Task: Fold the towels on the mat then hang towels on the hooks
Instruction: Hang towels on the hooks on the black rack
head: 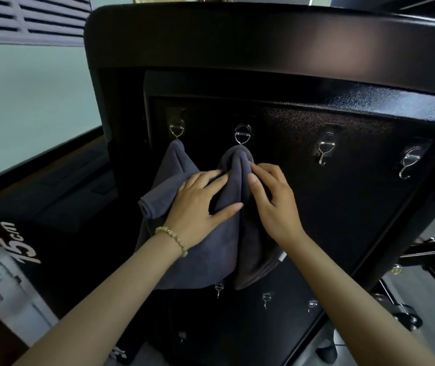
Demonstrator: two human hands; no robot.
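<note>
Person steadied a grey towel (pixel 224 247) on the second hook (pixel 242 134) of a black panel (pixel 343 207), left hand (pixel 200 199) spread flat on it, right hand (pixel 272 196) pinching the top fold. A neighbouring towel (pixel 176 165) hung from the first hook (pixel 177 130); bare hooks (pixel 326 149) probably awaited the next.

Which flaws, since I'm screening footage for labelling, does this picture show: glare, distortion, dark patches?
Head view: wide-angle distortion bows the black panel; glints on the bare hook; lower hooks sit in gloom; held towel, left hand and right hand are sharp, evenly lit.
</note>
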